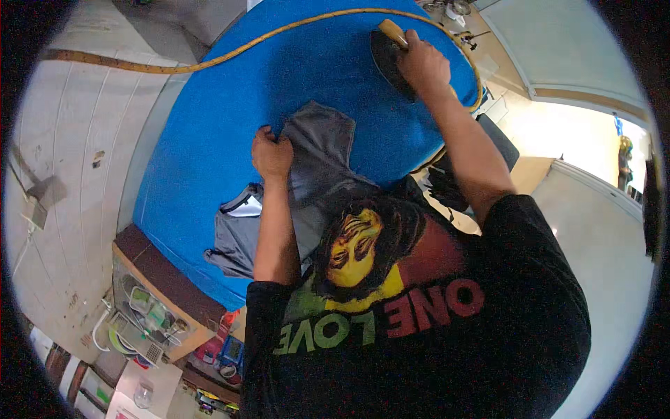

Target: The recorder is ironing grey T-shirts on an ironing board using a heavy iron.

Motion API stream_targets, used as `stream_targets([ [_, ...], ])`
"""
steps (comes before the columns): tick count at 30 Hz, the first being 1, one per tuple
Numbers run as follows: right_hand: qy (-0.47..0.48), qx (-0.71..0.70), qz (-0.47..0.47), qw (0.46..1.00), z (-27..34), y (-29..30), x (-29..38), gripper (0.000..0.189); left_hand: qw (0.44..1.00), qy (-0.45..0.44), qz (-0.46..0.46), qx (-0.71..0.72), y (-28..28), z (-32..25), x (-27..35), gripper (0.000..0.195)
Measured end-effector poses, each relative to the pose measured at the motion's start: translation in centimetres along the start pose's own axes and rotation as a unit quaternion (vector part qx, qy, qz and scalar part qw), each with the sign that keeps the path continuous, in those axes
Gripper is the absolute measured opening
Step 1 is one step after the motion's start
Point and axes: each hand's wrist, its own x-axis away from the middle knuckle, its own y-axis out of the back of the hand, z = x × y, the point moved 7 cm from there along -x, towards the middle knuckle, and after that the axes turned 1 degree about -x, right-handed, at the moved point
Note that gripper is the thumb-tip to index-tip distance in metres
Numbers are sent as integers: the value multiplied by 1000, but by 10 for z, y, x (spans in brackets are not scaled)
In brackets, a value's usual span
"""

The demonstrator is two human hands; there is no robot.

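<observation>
A grey T-shirt [319, 141] is spread on a blue cloth [230, 125] that covers the surface in front of me. Its dark neckband and a pale inner patch face left, and folds run across the fabric. My left hand [273, 153] grips the shirt's edge with curled fingers. Farther off to the right, my right hand [425, 64] is closed around the wooden handle of a dark clothes iron [384, 62]. The iron is apart from the shirt, over the blue cloth; whether its sole touches the cloth, I cannot tell. My forearm and hand hide part of it.
A yellow-brown cord [293, 36] curves along the far side of the cloth and down its right end. A pale wall [78, 136] bounds the left. Dishes on a rack [136, 335] stand at lower left. A dark chair back [497, 139] is near my right arm.
</observation>
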Motion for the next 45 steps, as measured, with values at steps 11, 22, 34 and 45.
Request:
stream_targets([
  [11,188,7,-201,961,37,27,47,56,967,13,-82,-242,50,16,73,28],
  [22,210,-101,56,971,111,-88,151,55,988,-129,13,-79,0,-65,-6,34],
  [34,391,-85,61,915,115,-86,160,71,960,-273,-59,-16,11,-52,59,41],
  [45,312,4,51,949,94,-46,116,78,960,-239,43,-142,3,-26,85,67],
])
